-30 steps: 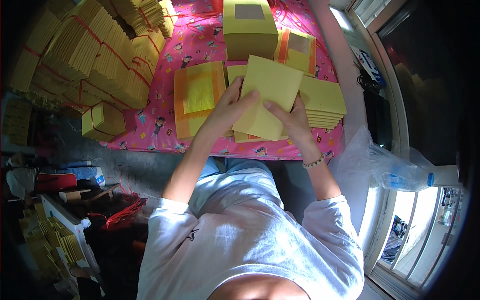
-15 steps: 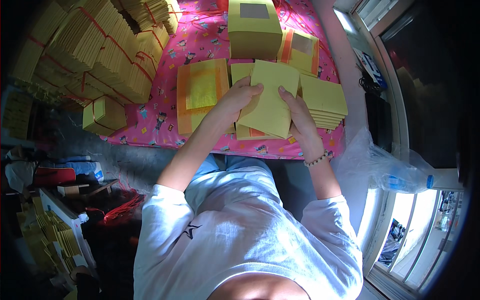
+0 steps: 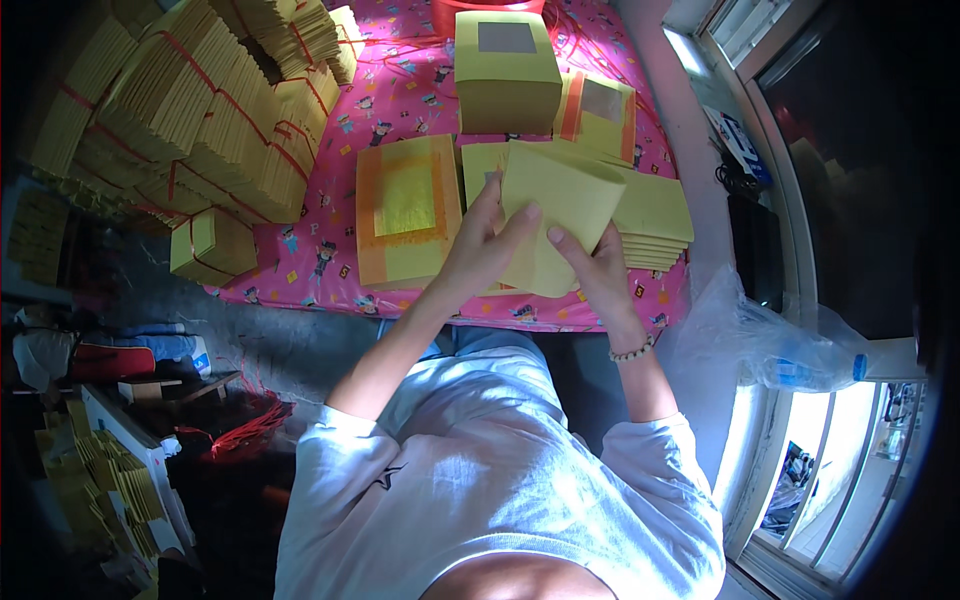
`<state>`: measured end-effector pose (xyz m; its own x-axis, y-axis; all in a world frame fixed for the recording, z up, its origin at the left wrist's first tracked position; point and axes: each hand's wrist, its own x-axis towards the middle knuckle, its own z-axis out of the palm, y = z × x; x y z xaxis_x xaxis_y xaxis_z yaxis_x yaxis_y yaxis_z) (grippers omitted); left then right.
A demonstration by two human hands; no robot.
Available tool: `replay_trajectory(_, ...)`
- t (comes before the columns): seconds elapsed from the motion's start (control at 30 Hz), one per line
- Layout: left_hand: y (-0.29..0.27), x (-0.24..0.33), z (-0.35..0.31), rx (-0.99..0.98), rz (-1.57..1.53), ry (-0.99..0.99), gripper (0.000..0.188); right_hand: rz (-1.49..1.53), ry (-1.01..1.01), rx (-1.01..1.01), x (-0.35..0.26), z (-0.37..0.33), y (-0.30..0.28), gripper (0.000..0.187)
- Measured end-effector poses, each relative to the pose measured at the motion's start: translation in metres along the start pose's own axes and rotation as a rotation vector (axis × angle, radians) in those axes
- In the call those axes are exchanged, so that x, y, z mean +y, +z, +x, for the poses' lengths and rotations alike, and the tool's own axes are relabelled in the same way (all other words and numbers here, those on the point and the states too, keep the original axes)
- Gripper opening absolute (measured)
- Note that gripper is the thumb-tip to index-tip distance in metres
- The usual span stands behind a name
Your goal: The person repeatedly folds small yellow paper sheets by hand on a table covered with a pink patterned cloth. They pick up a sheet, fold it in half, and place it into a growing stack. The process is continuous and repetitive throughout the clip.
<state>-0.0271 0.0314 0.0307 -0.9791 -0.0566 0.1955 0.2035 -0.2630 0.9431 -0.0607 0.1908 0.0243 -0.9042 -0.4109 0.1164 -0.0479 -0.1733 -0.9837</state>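
Above the near edge of the table, both my hands hold a few yellow paper sheets (image 3: 570, 195), bent in a curve. My left hand (image 3: 485, 238) grips their left side, thumb on top. My right hand (image 3: 600, 278), with a beaded bracelet at the wrist, pinches the lower right edge, thumb on the face. Whether the sheets are folded or separate I cannot tell. Left of them lies an orange-bordered yellow piece (image 3: 371, 225) with a shiny yellow panel. Another yellow piece (image 3: 479, 162) is partly hidden under the held sheets. Beside my right hand sits a fanned yellow stack (image 3: 655, 212).
A tall yellow stack (image 3: 508, 95) with a grey rectangle on top stands at the back, beside an orange-striped piece (image 3: 610, 130). Tied yellow bundles (image 3: 190, 110) pile up at the left of the pink patterned tablecloth (image 3: 320, 262). A plastic bag (image 3: 770, 330) hangs at the right.
The held sheets, upright and nearly flat before, are now bent over and shifted a little right. My right thumb has slid lower, and my left hand has turned.
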Motion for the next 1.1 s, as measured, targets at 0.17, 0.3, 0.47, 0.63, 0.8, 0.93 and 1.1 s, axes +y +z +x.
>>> replay_trajectory(0.17, 0.010, 0.004, -0.013, 0.019, -0.013, 0.080, 0.032, 0.011, -0.039, -0.006, -0.002, -0.010, 0.002, 0.035)
replay_trajectory(0.3, 0.014, 0.008, -0.019, 0.059, 0.067, 0.112, 0.032, 0.028, -0.026, 0.007, -0.003, -0.013, 0.002, 0.035)
replay_trajectory(0.47, 0.019, 0.013, -0.023, 0.123, 0.162, 0.100, 0.030, 0.015, -0.084, 0.092, -0.007, -0.014, 0.012, 0.034)
replay_trajectory(0.63, 0.020, 0.003, -0.026, 0.148, 0.283, 0.177, 0.033, -0.015, -0.087, 0.070, -0.004, -0.016, 0.011, 0.035)
replay_trajectory(0.8, 0.021, 0.003, -0.025, 0.164, 0.221, 0.172, 0.033, 0.012, -0.056, 0.076, -0.004, -0.017, 0.013, 0.034)
replay_trajectory(0.93, 0.018, 0.006, -0.022, 0.165, 0.198, 0.115, 0.034, -0.023, -0.039, 0.074, -0.008, -0.014, 0.012, 0.033)
replay_trajectory(1.1, 0.012, 0.000, -0.013, 0.154, 0.075, 0.047, 0.037, -0.068, 0.034, 0.103, -0.011, -0.005, 0.014, 0.030)
